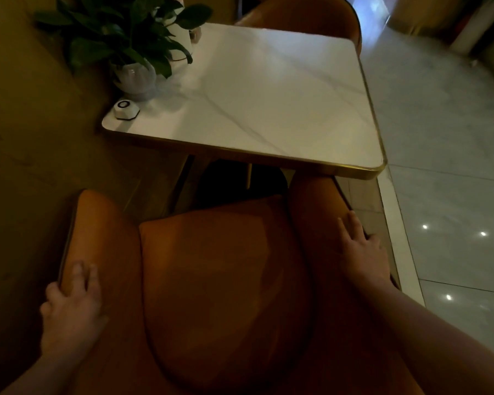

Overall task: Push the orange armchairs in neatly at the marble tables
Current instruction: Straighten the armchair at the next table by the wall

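Head view: looking down over the back of the near armchair (226, 266) towards the marble table (268, 95).
Near armchair: it faces the table's near edge. The front of its right armrest (311, 212) meets that edge near the right corner, while the left armrest (103, 223) stops short of it.
Left hand (72, 303): grips the left armrest near its back, fingers over the top and thumb down the outer side.
Right hand (361, 252): lies flat along the outer edge of the right armrest, fingers fairly straight, pressing rather than clasping.
Far armchair (300, 15): already close in at the far side of the table.
Tabletop: a plant (120, 32) in a glass vase and a white call button (126, 109) sit at the left edge by the wall.
Step in hand: probably the push itself, with the seat not yet under the table.
Next move: an even forward shove from both hands, a little more on the left so the chair squares up. The armrests must clear the table's underside, and whether they do cannot be told from here.
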Tool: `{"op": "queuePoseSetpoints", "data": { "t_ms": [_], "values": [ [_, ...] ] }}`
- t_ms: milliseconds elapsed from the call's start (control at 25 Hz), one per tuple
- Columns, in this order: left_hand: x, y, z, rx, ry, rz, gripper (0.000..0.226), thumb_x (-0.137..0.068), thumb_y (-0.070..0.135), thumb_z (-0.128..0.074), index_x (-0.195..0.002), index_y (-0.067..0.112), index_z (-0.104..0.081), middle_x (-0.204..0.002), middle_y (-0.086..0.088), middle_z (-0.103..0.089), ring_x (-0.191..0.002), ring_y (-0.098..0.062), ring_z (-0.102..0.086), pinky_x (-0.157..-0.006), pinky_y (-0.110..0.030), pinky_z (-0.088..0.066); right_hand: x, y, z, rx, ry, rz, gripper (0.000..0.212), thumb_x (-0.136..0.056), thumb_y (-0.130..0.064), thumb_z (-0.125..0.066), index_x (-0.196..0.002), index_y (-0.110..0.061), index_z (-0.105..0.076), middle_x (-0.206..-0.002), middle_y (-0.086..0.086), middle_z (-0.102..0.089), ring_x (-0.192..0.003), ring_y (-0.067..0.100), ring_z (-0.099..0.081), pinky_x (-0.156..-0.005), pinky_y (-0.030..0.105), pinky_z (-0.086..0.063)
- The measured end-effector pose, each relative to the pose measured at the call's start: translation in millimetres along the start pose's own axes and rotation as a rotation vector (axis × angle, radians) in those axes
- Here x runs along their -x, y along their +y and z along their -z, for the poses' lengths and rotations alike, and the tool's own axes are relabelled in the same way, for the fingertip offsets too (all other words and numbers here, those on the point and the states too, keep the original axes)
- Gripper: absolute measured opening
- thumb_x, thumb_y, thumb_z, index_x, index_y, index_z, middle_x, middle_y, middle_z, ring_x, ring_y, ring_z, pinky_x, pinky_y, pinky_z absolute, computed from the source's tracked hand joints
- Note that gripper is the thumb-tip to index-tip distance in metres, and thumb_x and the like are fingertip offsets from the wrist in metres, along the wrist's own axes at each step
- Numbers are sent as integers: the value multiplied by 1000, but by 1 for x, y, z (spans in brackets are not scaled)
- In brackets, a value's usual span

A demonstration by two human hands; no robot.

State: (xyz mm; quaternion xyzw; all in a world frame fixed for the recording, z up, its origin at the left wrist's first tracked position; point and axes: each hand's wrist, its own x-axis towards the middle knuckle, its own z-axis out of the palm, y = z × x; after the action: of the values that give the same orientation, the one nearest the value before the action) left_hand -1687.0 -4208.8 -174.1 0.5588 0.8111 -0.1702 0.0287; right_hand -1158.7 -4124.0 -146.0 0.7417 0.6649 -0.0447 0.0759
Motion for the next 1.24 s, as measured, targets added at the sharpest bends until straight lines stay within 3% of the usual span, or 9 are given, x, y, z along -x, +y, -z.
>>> {"op": "queuePoseSetpoints", "data": {
  "t_ms": [240,400,640,760,840,960,1120,1240],
  "values": [
    [-19,5,13,-18,26,-82,103,-73,33,-79,-157,14,-23,-164,-14,-7,-119,-47,-30,-96,-58,-42,13,7,-2,3,-9,-50,92,-91,-34,-64,-157,-36,0,-165,-1,16,-114,35,-47,-88,43,-54],
    [-46,15,29,-37,41,-137,104,-84,39,-72,-159,18,-2,-165,-12,6,-134,-47,-22,-106,-52,-38,25,11,-11,-5,-9,-75,93,-89,-41,-64,-157,-36,-2,-164,-1,14,-109,35,-49,-81,39,-54],
    [-75,24,35,-173,84,-182,104,-88,54,-59,-158,13,5,-166,-18,5,-146,-55,2,-113,-61,-27,22,-1,-19,-51,-12,-169,95,-87,-60,-53,-150,-40,14,-160,-4,21,-124,38,-40,-96,46,-49],
    [-88,26,33,-274,117,-272,97,-92,58,-49,-157,12,7,-164,-24,9,-146,-54,15,-114,-70,-10,1,17,-31,-87,17,-206,115,-66,-71,-66,-147,-56,15,-161,-9,18,-122,47,-44,-86,55,-54],
    [-97,27,32,-291,112,-284,94,-95,57,-47,-156,13,11,-163,-25,17,-145,-54,20,-113,-72,-4,-21,48,-67,-174,-58,-223,123,-54,-75,-67,-147,-60,13,-162,-9,14,-123,51,-46,-81,60,-56],
    [-100,26,29,-288,113,-295,90,-98,50,-47,-155,12,11,-160,-28,23,-143,-56,22,-113,-73,-7,-21,46,-64,-252,-54,-201,124,-57,-65,-73,-146,-61,14,-161,-10,8,-123,52,-46,-83,62,-54],
    [-110,20,28,-304,121,-324,93,-97,47,-50,-151,11,17,-157,-28,29,-142,-57,24,-113,-71,-13,4,-2,-14,-168,0,-243,115,-74,-48,-74,-149,-55,14,-162,-3,-5,-118,46,-54,-78,49,-56],
    [-123,15,23,-280,137,-348,92,-97,45,-52,-154,14,13,-157,-26,28,-142,-55,25,-113,-70,-13,17,-20,-8,-93,-13,-239,104,-82,-43,-67,-153,-43,9,-164,2,-4,-119,40,-56,-75,43,-51]
  ]
}}
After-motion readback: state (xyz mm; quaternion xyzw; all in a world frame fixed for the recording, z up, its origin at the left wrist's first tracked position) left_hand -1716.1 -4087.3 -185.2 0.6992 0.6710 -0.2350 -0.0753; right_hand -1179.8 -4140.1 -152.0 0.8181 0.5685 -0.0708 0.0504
